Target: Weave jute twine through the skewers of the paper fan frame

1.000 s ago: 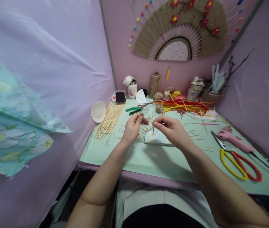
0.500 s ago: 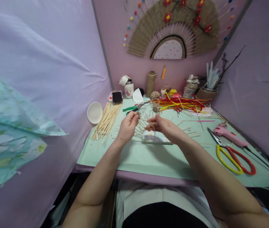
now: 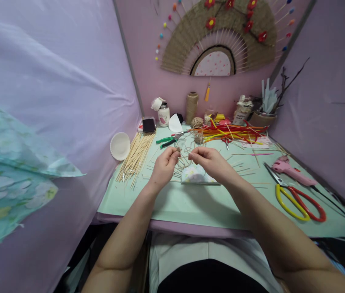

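My left hand (image 3: 165, 163) is closed in a pinch over the table, with thin brown twine (image 3: 187, 163) at its fingertips. Opposite it, my right hand (image 3: 210, 160) pinches the same twine, a short gap from the left. Loose loops of twine hang and lie around the fingertips, and their exact path is hard to follow. Below my hands lies a half-round floral piece (image 3: 192, 175) with thin sticks fanning out from it; my right hand covers part of it. Just behind is a small tangled ball of twine (image 3: 199, 137).
Bamboo sticks (image 3: 137, 154) and a white fluted dish (image 3: 120, 146) lie at left, near green-handled pliers (image 3: 166, 141). Large scissors (image 3: 293, 201) and a pink glue gun (image 3: 293, 171) lie at right. Red and yellow fuzzy stems (image 3: 233, 132) and a twine spool (image 3: 192, 108) are behind.
My right hand has gone from loosely spread fingers to a pinch on the twine. My left hand keeps its pinch. The view has shifted slightly.
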The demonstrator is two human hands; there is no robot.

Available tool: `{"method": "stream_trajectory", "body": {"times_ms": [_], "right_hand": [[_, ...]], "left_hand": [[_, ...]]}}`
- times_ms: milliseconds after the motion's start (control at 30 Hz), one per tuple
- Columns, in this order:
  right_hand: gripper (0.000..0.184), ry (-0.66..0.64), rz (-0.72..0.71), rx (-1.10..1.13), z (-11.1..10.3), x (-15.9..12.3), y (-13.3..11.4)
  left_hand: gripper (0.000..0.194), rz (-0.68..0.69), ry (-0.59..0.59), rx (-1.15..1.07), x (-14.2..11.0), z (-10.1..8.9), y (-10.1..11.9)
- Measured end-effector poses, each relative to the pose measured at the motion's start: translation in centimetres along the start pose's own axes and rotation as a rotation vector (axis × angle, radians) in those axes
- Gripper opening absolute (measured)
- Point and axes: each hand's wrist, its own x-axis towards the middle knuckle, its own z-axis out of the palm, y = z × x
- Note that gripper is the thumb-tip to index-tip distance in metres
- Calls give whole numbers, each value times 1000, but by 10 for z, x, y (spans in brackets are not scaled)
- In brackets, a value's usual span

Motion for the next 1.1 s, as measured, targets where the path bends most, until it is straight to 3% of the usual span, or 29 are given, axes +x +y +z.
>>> {"method": "stream_trajectory", "body": {"times_ms": [167,400,500,600,833,1100], "right_hand": [[29,158,-6,242,19,2,6],[27,378,21,450,54,2,15],[29,397,59,601,62,1,13],[30,334,90,717,65,1,11],[24,338,47,547,59,3,14],[21,365,-66,364,59,1,16]], "left_hand": [[24,-85,-41,-235,-7,14,-5],[30,-129,96,-294,-13,29,-8],[31,-83,136,-293,-14,34,-11],[32,-43,197,-374,-13,38,-15],[24,-64,286,-545,-7,42,-19],[27,-62,263,-541,-9,43,-16]]}}
